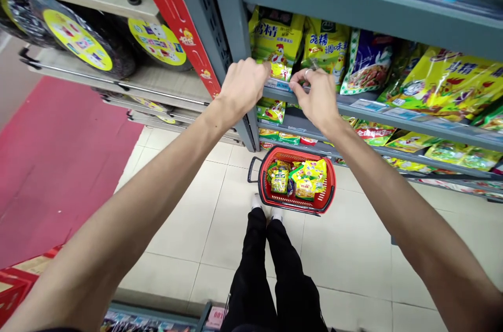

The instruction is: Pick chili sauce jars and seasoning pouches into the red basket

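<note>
My left hand [247, 83] is closed at the left end of the shelf, against the lower left of a yellow seasoning bag [278, 39] with a chicken printed on it. What its fingers grip is hidden. To its right, my right hand [317, 92], a ring on one finger, is curled with thumb and fingers close together. It is at the shelf's front edge, before a second yellow seasoning bag [327, 41]. Whatever it pinches cannot be made out. Between the hands a price label [278, 84] shows on the shelf edge.
A red shopping basket [329, 197] holding several seasoning packets stands on the floor by my feet. Purple [367, 59] and larger yellow bags [451, 86] line the shelf to the right. A grey upright [226, 7] and racks of wrapped pans [84, 39] are at the left.
</note>
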Action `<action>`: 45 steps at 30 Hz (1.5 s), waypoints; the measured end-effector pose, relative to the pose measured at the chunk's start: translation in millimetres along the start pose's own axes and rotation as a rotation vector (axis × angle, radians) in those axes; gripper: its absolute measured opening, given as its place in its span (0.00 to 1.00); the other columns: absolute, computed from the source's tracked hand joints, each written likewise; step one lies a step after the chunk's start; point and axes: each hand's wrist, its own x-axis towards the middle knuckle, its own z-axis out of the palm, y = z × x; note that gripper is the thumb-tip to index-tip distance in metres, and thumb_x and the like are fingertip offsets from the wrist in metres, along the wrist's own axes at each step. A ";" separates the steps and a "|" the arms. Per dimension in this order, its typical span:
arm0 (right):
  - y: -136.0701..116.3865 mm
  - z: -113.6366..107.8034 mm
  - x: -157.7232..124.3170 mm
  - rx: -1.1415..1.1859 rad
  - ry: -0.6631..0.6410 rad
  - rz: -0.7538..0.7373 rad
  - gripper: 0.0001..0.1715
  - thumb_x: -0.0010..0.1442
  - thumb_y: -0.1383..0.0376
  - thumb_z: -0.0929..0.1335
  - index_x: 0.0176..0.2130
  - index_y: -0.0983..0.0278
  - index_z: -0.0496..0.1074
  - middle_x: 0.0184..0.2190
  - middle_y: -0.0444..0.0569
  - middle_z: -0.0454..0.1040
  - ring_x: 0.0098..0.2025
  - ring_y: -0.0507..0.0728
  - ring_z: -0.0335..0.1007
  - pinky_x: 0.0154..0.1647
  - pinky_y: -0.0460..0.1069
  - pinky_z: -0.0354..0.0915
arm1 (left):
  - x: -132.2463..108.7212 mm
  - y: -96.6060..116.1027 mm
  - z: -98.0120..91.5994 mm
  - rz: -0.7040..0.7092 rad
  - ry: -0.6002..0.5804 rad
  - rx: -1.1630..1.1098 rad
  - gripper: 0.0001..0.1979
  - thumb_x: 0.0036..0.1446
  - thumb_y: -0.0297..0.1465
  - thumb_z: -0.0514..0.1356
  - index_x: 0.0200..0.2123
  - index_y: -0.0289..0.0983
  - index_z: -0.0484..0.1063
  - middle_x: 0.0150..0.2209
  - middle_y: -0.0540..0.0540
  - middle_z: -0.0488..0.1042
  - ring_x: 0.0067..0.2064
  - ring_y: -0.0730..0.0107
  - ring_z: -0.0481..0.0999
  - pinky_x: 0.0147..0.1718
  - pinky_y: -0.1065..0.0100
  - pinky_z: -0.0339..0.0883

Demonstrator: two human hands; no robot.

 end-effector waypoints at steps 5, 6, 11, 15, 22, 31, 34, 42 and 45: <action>9.4 3.9 29.6 0.172 0.046 0.088 0.11 0.66 0.60 0.69 0.42 0.64 0.79 0.38 0.53 0.82 0.40 0.61 0.78 0.54 0.59 0.72 | 1.3 13.5 1.5 0.100 0.076 0.054 0.17 0.69 0.36 0.58 0.56 0.34 0.71 0.50 0.35 0.77 0.58 0.46 0.74 0.63 0.48 0.60; 11.4 8.7 38.3 0.176 0.061 0.115 0.11 0.66 0.60 0.70 0.41 0.65 0.79 0.37 0.54 0.82 0.41 0.62 0.78 0.54 0.59 0.72 | 1.8 16.6 5.5 0.131 0.107 0.034 0.17 0.69 0.35 0.57 0.56 0.33 0.71 0.52 0.34 0.77 0.59 0.47 0.74 0.64 0.50 0.61; 18.1 35.2 71.0 0.067 0.056 0.293 0.04 0.59 0.66 0.72 0.33 0.65 0.77 0.36 0.56 0.82 0.42 0.64 0.80 0.52 0.60 0.74 | 4.0 27.3 37.0 0.100 0.191 -0.009 0.14 0.68 0.33 0.56 0.47 0.29 0.75 0.57 0.27 0.74 0.63 0.43 0.69 0.65 0.50 0.61; 25.4 42.4 74.5 0.135 0.115 0.301 0.02 0.57 0.68 0.71 0.31 0.62 0.75 0.39 0.56 0.83 0.43 0.64 0.80 0.52 0.59 0.75 | 7.9 25.6 49.2 0.118 0.235 -0.077 0.12 0.67 0.35 0.58 0.41 0.33 0.77 0.55 0.28 0.75 0.65 0.42 0.67 0.65 0.51 0.62; 23.6 39.5 62.3 0.148 0.190 0.262 0.05 0.56 0.71 0.69 0.34 0.64 0.76 0.38 0.57 0.82 0.44 0.63 0.79 0.51 0.57 0.74 | 6.8 18.2 40.4 0.134 0.167 -0.010 0.13 0.69 0.32 0.55 0.44 0.29 0.76 0.52 0.28 0.76 0.60 0.45 0.72 0.65 0.51 0.63; 1.1 4.3 39.4 0.128 0.118 0.137 0.12 0.65 0.65 0.69 0.45 0.68 0.79 0.42 0.58 0.82 0.49 0.65 0.80 0.58 0.61 0.71 | -14.9 27.4 18.9 0.252 0.150 0.000 0.19 0.73 0.36 0.52 0.56 0.27 0.70 0.63 0.28 0.71 0.69 0.51 0.64 0.68 0.50 0.59; 0.0 -22.7 -31.6 0.304 0.203 0.066 0.21 0.72 0.56 0.64 0.59 0.59 0.71 0.53 0.53 0.79 0.53 0.61 0.78 0.59 0.60 0.71 | -70.6 22.5 31.2 0.153 0.289 -0.188 0.20 0.75 0.38 0.47 0.56 0.34 0.72 0.58 0.38 0.76 0.63 0.59 0.72 0.65 0.55 0.62; 76.5 29.0 -330.5 0.219 -0.407 0.808 0.18 0.69 0.53 0.65 0.41 0.61 0.78 0.36 0.51 0.84 0.38 0.61 0.82 0.42 0.56 0.78 | -345.1 -0.2 172.0 -0.666 -0.616 -0.125 0.13 0.68 0.38 0.59 0.43 0.35 0.77 0.43 0.39 0.81 0.47 0.57 0.81 0.50 0.58 0.73; 105.2 61.8 -381.3 0.117 -0.611 0.915 0.14 0.68 0.56 0.69 0.38 0.65 0.77 0.34 0.48 0.82 0.35 0.57 0.80 0.43 0.54 0.77 | -435.0 10.1 210.9 -0.738 -0.868 -0.063 0.07 0.64 0.33 0.63 0.39 0.34 0.76 0.39 0.42 0.80 0.43 0.60 0.81 0.47 0.58 0.73</action>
